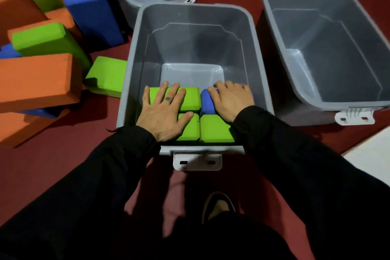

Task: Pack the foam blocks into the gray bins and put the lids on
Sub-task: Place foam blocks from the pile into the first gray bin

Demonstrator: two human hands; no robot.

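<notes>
In the head view, both arms are seen reaching forward and down in black sleeves into the middle gray bin (135,53), a smooth plastic tub with rounded corners and a white latch (197,161) at its near rim. The left hand (163,112) is laid flat, palm down, with straight, spread fingers pressed on a green foam block (190,99) at the near left of the bin, the thumb resting on a second green block (190,131) nearer the rim. The right hand (231,100) is curved over a blue foam block (206,103) beside it, the fingers bent around its far edge. A third green block (216,132) is seen just below the blue one, touching its neighbours. The blocks are matte, rectangular and round-edged. Two more gray bins (316,48) are placed at right and behind. A loose heap of orange, green and blue foam blocks (42,48) is piled on the dark red floor (63,164) at left.
</notes>
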